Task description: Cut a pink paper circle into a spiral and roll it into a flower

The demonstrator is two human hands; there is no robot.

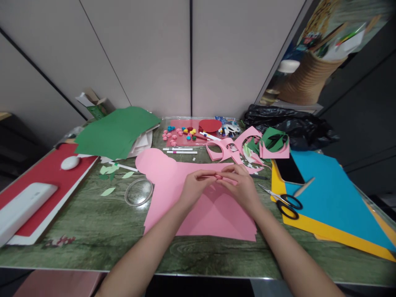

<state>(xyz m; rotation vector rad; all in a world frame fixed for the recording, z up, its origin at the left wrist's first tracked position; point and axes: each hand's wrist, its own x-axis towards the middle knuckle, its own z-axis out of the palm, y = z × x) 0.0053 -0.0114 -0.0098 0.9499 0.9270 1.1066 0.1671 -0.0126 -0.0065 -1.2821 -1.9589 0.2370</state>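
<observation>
Both hands meet over a stack of pink paper [198, 218] on the table. My left hand [198, 183] pinches a small pink paper piece [218, 177] from the left. Opposite it, my right hand [239, 181] has its thumb and fingers closed on the same piece. Most of that piece is hidden by the fingertips, so its full shape cannot be made out. A rounded pink paper shape [156, 163] lies at the stack's upper left corner. Left of the stack is a roll of clear tape [139, 192]. Black-handled scissors [286, 202] lie open to the right.
Small coloured paper rolls [176, 134] and white pens [181, 151] lie at the back. Pink cut-out scraps [219, 150] and a phone [287, 169] are right of them. Green sheets [117, 132] and leaf cut-outs [108, 192] are left; blue sheets [334, 189] lie right.
</observation>
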